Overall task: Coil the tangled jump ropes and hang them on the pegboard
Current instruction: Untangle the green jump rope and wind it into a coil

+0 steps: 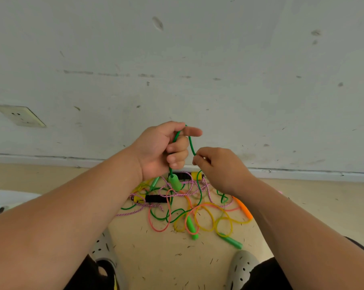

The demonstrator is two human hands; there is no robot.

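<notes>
Green jump rope (191,143) is looping over the left hand (160,149), whose fingers are curling round it, with its handle (174,182) dangling just below. The right hand (221,170) is pinching the same cord close beside. It looks light, limp and slick, so gripping near the handle seems best. Other ropes (198,214) are lying tangled on the floor (156,260) beneath both hands.
</notes>
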